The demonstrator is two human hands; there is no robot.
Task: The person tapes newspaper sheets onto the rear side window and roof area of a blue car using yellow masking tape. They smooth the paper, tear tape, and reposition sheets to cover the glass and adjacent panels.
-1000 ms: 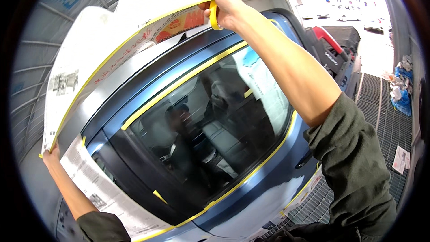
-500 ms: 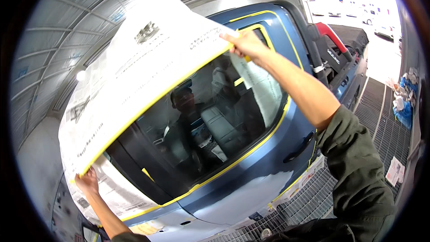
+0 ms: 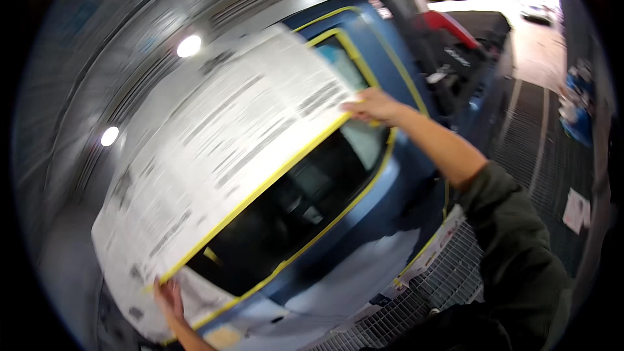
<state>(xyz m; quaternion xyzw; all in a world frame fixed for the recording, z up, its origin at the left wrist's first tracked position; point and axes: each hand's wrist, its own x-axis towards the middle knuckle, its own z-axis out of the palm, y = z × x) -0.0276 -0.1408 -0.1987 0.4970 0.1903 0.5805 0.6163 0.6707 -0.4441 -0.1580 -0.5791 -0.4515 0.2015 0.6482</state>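
A large sheet of newspaper (image 3: 227, 133) with yellow masking tape (image 3: 253, 196) along its lower edge stretches between my hands. My left hand (image 3: 170, 298) pinches the tape's left end, low by the front of the window. At the upper right corner my right hand (image 3: 376, 105) grips the sheet, its fingers closed. The sheet covers the upper part of the dark side window (image 3: 286, 214) of a blue pickup truck (image 3: 364, 211). Yellow tape outlines that window. Motion blurs the print and hides whether the tape touches the glass.
Behind the cab lies the truck bed with a red bar (image 3: 450, 28). Metal floor grating (image 3: 448, 266) runs below the door. A paper sheet (image 3: 576, 211) and blue-and-white crumpled plastic (image 3: 575, 107) lie at the right wall. Ceiling lamps (image 3: 189, 46) glow at the upper left.
Both hands have moved down with the taped newspaper, which now covers more of the window. The view has also shifted and blurred.
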